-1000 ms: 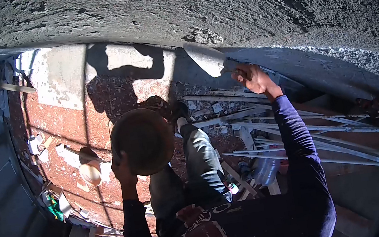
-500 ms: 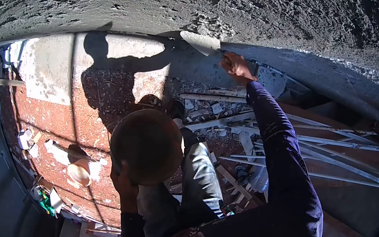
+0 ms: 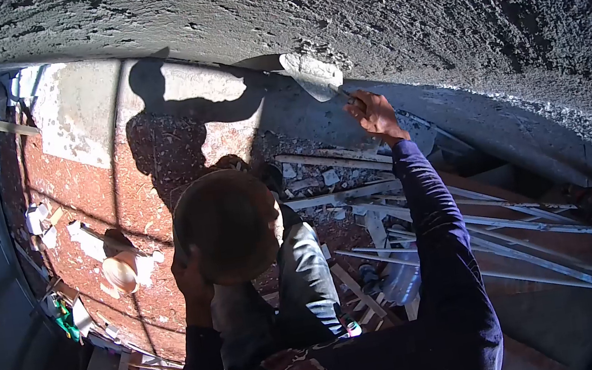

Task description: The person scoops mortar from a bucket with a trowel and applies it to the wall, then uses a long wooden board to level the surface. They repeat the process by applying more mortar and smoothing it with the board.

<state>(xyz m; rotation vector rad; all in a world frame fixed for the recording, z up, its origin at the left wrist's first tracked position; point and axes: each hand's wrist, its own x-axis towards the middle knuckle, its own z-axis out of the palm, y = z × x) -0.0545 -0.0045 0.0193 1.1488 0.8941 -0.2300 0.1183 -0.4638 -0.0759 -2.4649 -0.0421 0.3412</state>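
My right hand (image 3: 375, 113) is closed around the handle of a trowel (image 3: 314, 75). The pale, mortar-smeared blade lies at the lower edge of the rough grey plastered wall (image 3: 423, 12). With my left hand (image 3: 192, 279) I grip the side of a round, dark bowl (image 3: 226, 226) in front of my body; some of the fingers are hidden under it. What the bowl holds is too dark to make out.
Long boards and strips (image 3: 532, 250) lie in a pile at the right. A light round bowl (image 3: 121, 273) sits on the reddish, debris-strewn floor (image 3: 77, 185) at the left. Broken pieces lie near my legs. My shadow falls ahead.
The trowel blade has turned so that its mortar-covered face shows more. My right hand has shifted slightly down and right. My left hand still holds the bowl.
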